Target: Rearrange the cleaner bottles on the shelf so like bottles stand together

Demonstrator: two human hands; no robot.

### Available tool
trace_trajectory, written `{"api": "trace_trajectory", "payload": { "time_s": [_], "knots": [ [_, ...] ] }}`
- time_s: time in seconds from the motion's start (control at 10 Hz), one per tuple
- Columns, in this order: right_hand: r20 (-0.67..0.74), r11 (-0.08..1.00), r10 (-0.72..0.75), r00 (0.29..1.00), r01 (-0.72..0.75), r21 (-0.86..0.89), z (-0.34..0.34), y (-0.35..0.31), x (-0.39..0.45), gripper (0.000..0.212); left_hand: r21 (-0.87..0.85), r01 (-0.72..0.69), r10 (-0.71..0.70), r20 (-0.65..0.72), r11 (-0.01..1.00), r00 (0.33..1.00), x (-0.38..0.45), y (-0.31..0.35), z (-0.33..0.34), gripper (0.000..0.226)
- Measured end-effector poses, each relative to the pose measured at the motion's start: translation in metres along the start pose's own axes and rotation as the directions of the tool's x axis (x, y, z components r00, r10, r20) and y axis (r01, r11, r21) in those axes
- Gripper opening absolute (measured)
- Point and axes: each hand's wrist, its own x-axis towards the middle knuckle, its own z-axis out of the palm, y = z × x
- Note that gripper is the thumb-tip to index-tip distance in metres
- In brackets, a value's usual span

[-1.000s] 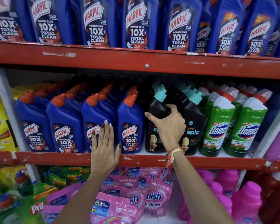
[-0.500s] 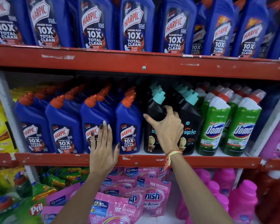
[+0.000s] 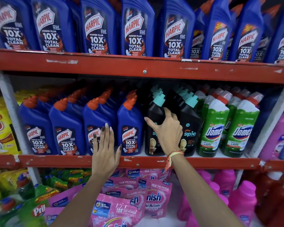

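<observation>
Right hand [image 3: 168, 134] spreads over the front black plastic teal-capped bottle [image 3: 154, 128], hiding its label, perhaps gripping it; left hand [image 3: 105, 153] lies flat, fingers open, against a blue orange-capped bottle [image 3: 97, 126]

Upright in rows on the middle shelf [image 3: 138, 162]: blue Harpic bottles [image 3: 67, 128] with orange caps at left, black Spic bottles [image 3: 189, 128] with teal caps in the centre, green Domex bottles [image 3: 211, 128] at right.

single head-worn wide-angle view, facing forward and slightly down, close up to red-painted metal shelf rail [image 3: 138, 161], middle shelf centred, upper and lower shelves cropped at frame edges
</observation>
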Motion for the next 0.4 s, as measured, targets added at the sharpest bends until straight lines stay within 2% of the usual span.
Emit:
{"api": "trace_trajectory", "payload": {
  "time_s": [0.2,0.3,0.4],
  "knots": [
    [-0.008,0.995,-0.087,0.996,0.086,-0.058,0.001,0.004,-0.011,0.096,-0.038,-0.005,0.005,0.006,0.999,1.000,-0.004,0.003,-0.010,0.070],
    [-0.045,0.987,-0.154,0.987,0.152,-0.053,-0.003,0.008,-0.011,0.090,-0.043,-0.018,0.015,-0.066,0.999,0.998,0.002,0.004,-0.019,0.069],
    [-0.185,0.970,-0.242,0.953,0.237,-0.049,-0.013,0.005,-0.008,0.067,-0.099,-0.064,0.053,-0.111,0.993,0.992,0.027,0.011,-0.039,0.069]
  ]
}}
